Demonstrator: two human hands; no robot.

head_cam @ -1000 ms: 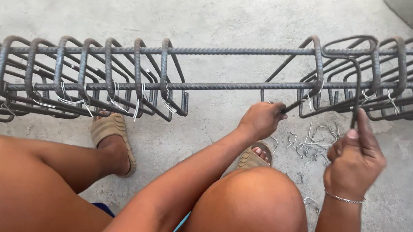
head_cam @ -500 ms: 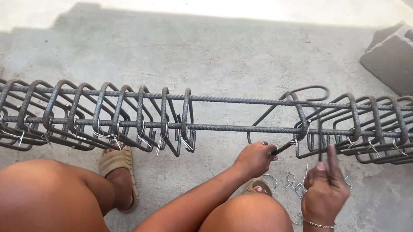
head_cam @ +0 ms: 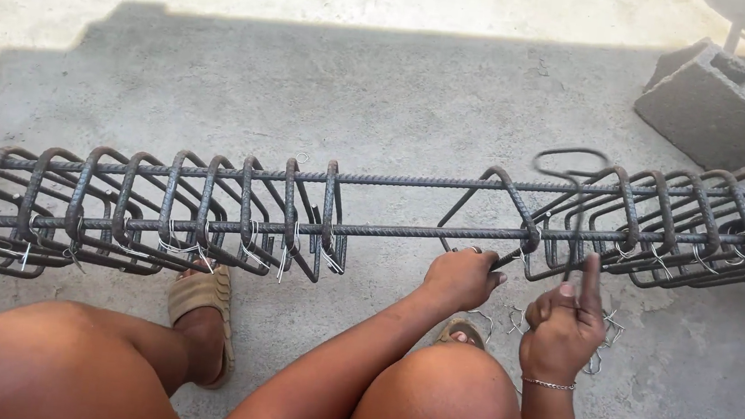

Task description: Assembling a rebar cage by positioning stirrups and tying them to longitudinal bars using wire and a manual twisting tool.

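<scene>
Steel rebar cage (head_cam: 210,213) lies horizontal above the concrete floor (head_cam: 382,102), stirrups bunched at its left end and right end. Near mid-span, left hand (head_cam: 459,278) is closed around a thin tool (partly hidden) at the lower bar. Just right of it, right hand (head_cam: 562,329) hangs below the cage, forefinger raised, fingers loosely curled, holding nothing visible. Concrete block (head_cam: 721,105) sits beyond the cage's right end.

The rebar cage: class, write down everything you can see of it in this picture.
The rebar cage is a long frame of ribbed, dark grey steel bars held level above the concrete floor. Straight bars run left to right through many bent rectangular stirrups, bunched at the left and right with a gap between; thin wire ties show at several joints. One stirrup by the gap leans slanted. The left hand grips at the near bar; the right hand is just below it.
</scene>
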